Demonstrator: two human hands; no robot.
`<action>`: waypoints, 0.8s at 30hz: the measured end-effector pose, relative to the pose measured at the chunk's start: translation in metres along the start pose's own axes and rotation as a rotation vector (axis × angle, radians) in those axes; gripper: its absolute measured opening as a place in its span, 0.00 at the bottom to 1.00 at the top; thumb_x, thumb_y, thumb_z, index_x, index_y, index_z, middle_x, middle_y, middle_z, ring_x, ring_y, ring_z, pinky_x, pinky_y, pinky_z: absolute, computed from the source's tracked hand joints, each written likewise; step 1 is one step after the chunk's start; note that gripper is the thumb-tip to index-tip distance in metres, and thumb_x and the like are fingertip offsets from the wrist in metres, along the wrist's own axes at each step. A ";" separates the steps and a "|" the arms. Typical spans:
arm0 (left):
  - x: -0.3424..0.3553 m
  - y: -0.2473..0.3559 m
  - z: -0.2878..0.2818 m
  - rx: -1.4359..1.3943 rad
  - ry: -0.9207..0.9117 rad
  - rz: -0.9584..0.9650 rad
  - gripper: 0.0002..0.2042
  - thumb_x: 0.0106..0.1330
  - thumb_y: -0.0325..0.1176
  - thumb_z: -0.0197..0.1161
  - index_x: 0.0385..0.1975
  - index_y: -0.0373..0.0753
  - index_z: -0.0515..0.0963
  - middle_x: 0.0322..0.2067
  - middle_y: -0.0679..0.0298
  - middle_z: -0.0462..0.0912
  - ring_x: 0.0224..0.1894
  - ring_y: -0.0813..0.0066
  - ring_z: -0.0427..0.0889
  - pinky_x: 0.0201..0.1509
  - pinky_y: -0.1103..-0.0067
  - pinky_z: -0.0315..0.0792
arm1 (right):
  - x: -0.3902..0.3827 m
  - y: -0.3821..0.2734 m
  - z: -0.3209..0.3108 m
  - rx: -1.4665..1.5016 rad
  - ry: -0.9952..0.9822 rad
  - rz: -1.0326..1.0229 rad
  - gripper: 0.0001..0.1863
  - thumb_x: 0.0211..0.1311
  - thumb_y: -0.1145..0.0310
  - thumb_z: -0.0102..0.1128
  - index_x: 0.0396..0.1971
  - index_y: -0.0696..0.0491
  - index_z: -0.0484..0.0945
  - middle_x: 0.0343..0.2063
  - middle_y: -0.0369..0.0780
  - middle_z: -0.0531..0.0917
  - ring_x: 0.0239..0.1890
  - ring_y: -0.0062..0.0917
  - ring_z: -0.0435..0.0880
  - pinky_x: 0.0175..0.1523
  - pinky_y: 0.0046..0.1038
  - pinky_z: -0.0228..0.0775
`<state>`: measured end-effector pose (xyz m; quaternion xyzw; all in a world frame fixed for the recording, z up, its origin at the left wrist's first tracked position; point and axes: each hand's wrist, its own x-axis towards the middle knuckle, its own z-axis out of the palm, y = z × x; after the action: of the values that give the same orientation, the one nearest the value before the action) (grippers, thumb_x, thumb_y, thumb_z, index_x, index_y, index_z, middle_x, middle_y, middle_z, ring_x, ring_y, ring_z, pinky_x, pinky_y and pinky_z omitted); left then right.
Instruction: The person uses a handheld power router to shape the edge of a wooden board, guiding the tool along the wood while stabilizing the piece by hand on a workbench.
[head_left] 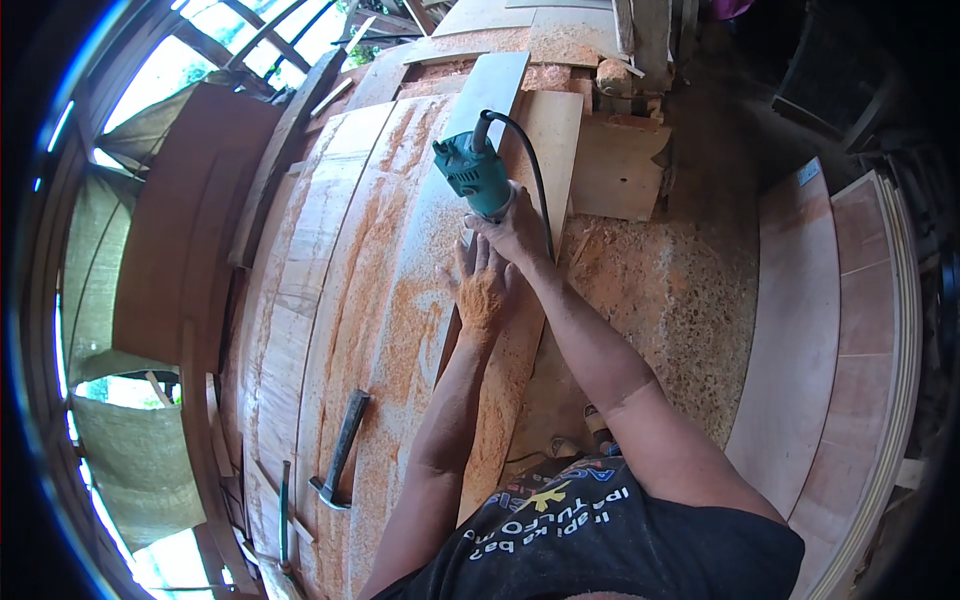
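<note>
My right hand (515, 232) is wrapped round the lower body of a teal trim router (474, 172), which stands on a long wooden workpiece on the bench. A black cord (538, 160) loops from the router's top down past my right wrist. Just nearer to me, my left hand (482, 292) lies flat with fingers spread, dusted with sawdust. It presses on a narrow dark-edged wood strip (449, 345), mostly hidden beneath the hand and forearm. A pale board (490, 85) runs lengthwise under the router. The router's bit and base are hidden by my fingers.
Sawdust covers the plank bench (345, 225). A hammer (343, 450) and a thin green-handled tool (285, 515) lie at the near left. Plywood sheets (785, 330) lean at the right. Beyond the bench's right edge is a sawdust-strewn floor (670, 310); a wooden box-like piece (618, 165) stands farther back.
</note>
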<state>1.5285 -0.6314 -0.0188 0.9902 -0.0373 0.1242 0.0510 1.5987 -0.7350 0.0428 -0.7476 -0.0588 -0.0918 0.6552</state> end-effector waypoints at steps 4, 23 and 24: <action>0.005 0.002 0.007 -0.028 0.031 -0.009 0.27 0.67 0.48 0.52 0.64 0.42 0.66 0.69 0.63 0.59 0.73 0.51 0.47 0.63 0.33 0.36 | 0.006 0.002 -0.006 -0.134 -0.050 0.038 0.45 0.45 0.48 0.74 0.58 0.55 0.61 0.46 0.46 0.80 0.46 0.38 0.82 0.50 0.36 0.74; 0.018 0.001 0.000 -0.068 -0.043 -0.026 0.25 0.65 0.43 0.55 0.63 0.50 0.67 0.68 0.64 0.60 0.72 0.49 0.48 0.63 0.33 0.37 | 0.014 0.001 -0.005 -0.052 -0.037 0.117 0.45 0.45 0.47 0.74 0.58 0.55 0.62 0.46 0.48 0.80 0.48 0.41 0.81 0.51 0.37 0.73; 0.014 -0.002 0.000 -0.033 -0.035 -0.002 0.26 0.64 0.43 0.56 0.64 0.49 0.66 0.67 0.63 0.62 0.72 0.50 0.48 0.64 0.35 0.37 | 0.014 -0.001 -0.005 -0.031 -0.022 0.095 0.45 0.44 0.49 0.74 0.58 0.56 0.62 0.45 0.49 0.80 0.47 0.41 0.81 0.51 0.37 0.73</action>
<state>1.5425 -0.6307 -0.0155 0.9913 -0.0391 0.1064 0.0668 1.6115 -0.7399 0.0471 -0.7605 -0.0290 -0.0530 0.6465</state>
